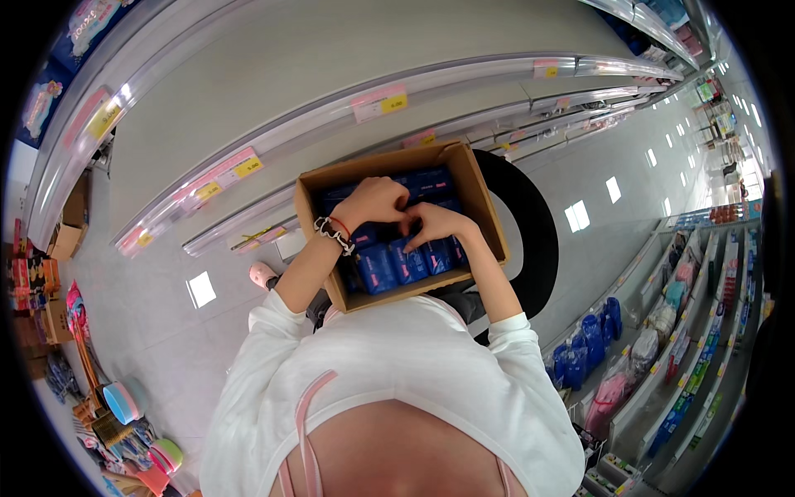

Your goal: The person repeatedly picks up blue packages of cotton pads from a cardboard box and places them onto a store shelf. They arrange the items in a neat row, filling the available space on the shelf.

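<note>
An open cardboard box [489, 195] sits tilted in front of my torso, with several blue plastic-wrapped packs [378, 268] in it. Both hands are inside the box, close together. My left hand [374, 201], with a beaded bracelet at the wrist, is curled downward over the packs; its fingertips are mostly hidden. My right hand [440, 224] is bent, thumb and fingers closing around the top of a blue pack [407, 263] in the near row. More blue packs [426, 180] lie along the box's far side.
A black ring-shaped stool seat [540, 236] shows behind the box. Grey shelves [273, 91] with price tags stand ahead. At right are shelves with blue bagged goods [590, 335]; at lower left are brushes and a blue basin [122, 402]. Grey tiled floor [178, 331] lies between.
</note>
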### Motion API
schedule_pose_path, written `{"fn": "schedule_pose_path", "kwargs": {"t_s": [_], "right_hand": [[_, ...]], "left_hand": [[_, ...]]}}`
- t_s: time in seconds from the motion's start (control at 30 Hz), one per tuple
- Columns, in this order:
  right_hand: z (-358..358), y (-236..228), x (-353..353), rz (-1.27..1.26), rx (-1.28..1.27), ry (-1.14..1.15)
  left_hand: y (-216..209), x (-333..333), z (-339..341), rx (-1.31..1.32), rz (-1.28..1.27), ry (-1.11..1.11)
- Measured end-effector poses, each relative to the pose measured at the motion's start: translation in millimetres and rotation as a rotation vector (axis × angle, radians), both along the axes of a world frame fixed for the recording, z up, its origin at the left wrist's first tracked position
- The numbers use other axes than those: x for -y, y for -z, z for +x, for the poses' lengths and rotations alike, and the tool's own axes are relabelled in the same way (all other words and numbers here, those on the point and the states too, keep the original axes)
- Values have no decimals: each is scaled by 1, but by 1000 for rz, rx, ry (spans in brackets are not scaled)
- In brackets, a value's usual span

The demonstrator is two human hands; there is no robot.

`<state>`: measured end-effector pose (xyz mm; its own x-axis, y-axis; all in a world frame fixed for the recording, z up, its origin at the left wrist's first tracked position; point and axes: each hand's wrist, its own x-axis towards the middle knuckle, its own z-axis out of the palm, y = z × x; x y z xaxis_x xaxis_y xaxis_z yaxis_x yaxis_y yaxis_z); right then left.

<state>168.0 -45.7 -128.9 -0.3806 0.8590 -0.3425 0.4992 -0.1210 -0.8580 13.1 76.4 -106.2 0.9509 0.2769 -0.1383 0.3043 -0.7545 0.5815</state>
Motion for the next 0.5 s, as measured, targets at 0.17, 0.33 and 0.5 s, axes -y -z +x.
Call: {"fn": "schedule_pose_path", "kwargs": {"t_s": [0.17, 0.33, 0.5], "right_hand": [[-1, -7, -1, -68, 42, -14], [-12, -9, 1, -29, -138, 17], [-32, -12, -4, 28, -206, -92]], "left_hand": [[-2, 1, -1, 9, -20, 25], [-8, 3, -3, 91, -36, 62], [-18, 5, -6, 92, -62, 148]]}}
